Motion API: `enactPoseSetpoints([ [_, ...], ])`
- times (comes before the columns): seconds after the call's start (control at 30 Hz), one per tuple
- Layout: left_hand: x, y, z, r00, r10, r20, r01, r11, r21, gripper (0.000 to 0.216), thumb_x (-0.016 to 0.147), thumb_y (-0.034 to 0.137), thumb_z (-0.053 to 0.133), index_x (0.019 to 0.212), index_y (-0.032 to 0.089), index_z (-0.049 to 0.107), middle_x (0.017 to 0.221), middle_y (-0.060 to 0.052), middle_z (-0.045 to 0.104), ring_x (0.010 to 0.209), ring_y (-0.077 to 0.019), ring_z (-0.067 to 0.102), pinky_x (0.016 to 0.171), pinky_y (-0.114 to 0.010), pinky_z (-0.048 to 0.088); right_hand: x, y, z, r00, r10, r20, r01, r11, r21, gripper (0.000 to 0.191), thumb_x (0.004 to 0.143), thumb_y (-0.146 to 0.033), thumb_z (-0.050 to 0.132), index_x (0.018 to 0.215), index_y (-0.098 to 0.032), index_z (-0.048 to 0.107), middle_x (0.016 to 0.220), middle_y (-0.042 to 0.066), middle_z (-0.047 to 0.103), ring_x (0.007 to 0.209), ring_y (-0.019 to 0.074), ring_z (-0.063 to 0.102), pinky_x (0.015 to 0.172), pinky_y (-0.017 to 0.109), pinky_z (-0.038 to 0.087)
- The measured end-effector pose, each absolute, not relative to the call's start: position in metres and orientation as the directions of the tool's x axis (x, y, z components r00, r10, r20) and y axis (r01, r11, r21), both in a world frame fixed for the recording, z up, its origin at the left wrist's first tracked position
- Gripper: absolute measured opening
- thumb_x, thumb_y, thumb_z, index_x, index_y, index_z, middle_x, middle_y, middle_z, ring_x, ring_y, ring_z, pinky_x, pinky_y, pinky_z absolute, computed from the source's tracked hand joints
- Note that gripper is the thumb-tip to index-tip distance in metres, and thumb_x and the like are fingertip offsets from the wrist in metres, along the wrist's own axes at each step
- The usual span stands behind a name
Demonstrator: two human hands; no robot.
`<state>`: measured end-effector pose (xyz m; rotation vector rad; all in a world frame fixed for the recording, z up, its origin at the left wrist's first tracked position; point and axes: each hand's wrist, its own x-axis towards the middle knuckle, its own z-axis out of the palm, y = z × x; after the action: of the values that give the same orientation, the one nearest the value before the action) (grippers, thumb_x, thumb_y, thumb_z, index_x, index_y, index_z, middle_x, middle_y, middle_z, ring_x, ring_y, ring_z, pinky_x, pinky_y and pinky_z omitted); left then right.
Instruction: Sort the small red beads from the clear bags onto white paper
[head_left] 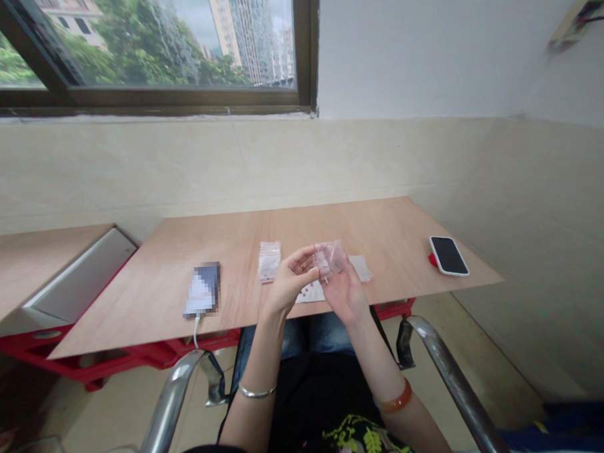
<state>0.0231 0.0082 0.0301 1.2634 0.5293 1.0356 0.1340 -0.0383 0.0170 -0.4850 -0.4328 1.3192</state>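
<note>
Both my hands are raised over the near edge of a wooden table [232, 236], holding one small clear plastic bag [329, 257] with a red strip between them. My left hand [290, 280] pinches the bag's left edge with thumb and fingers. Beneath the bag, my right hand [343, 293] supports and grips it from the right. Under my hands lies a sheet of white paper [360, 267] with red marks. A small stack of similar clear bags [269, 261] rests on the table just left of my left hand.
A phone [202, 289] on a white charging cable lies at the table's left front. Another phone [448, 255] with a white rim lies at the right edge. Chrome chair arms [440, 360] flank my lap. A second table [28, 265] stands to the left.
</note>
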Motion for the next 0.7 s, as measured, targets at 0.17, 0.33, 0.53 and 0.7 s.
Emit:
enactPoseSetpoints([
  [0.17,0.014,0.013,0.029,0.405,0.887,0.223,-0.159,-0.172,0.972,0.048,0.066,0.019,0.080,0.112,0.017,0.067,0.119,-0.012,0.066,0.107,-0.0242,0.063,0.083,-0.033,0.056,0.141,-0.031,0.009,0.273,0.948,-0.161,-0.907,0.198,-0.371,0.016,0.088,-0.020,0.053,0.088,-0.023,0.068,0.100,-0.002,0.072,0.099,0.0112,0.066,0.084,0.023,0.054],
  [0.33,0.024,0.010,0.026,0.473,0.848,0.239,-0.262,-0.124,0.957,0.044,0.066,0.015,0.078,0.109,0.018,0.069,0.132,-0.013,0.058,0.122,-0.0271,0.054,0.101,-0.041,0.046,0.143,-0.035,0.014,0.337,0.940,-0.057,-0.910,0.309,-0.275,0.021,0.092,-0.025,0.049,0.096,-0.019,0.069,0.106,0.001,0.071,0.105,0.0103,0.063,0.095,0.023,0.050],
  [0.53,0.040,0.006,0.017,0.516,0.810,0.277,-0.281,-0.146,0.949,0.044,0.065,0.012,0.077,0.107,0.025,0.071,0.147,-0.010,0.043,0.137,-0.0304,0.037,0.108,-0.047,0.037,0.144,-0.035,0.018,0.374,0.927,-0.029,-0.892,0.351,-0.284,0.034,0.089,-0.046,0.053,0.110,-0.023,0.066,0.129,0.001,0.060,0.124,0.0170,0.052,0.109,0.036,0.040],
  [0.7,0.047,0.002,0.016,0.420,0.829,0.370,-0.069,-0.378,0.923,0.029,0.071,0.009,0.069,0.096,0.022,0.075,0.138,-0.012,0.052,0.130,-0.0288,0.045,0.110,-0.047,0.033,0.149,-0.032,0.021,0.322,0.945,-0.049,-0.917,0.298,-0.266,0.034,0.089,-0.044,0.051,0.110,-0.022,0.066,0.130,0.001,0.059,0.126,0.0185,0.050,0.111,0.037,0.038],
])
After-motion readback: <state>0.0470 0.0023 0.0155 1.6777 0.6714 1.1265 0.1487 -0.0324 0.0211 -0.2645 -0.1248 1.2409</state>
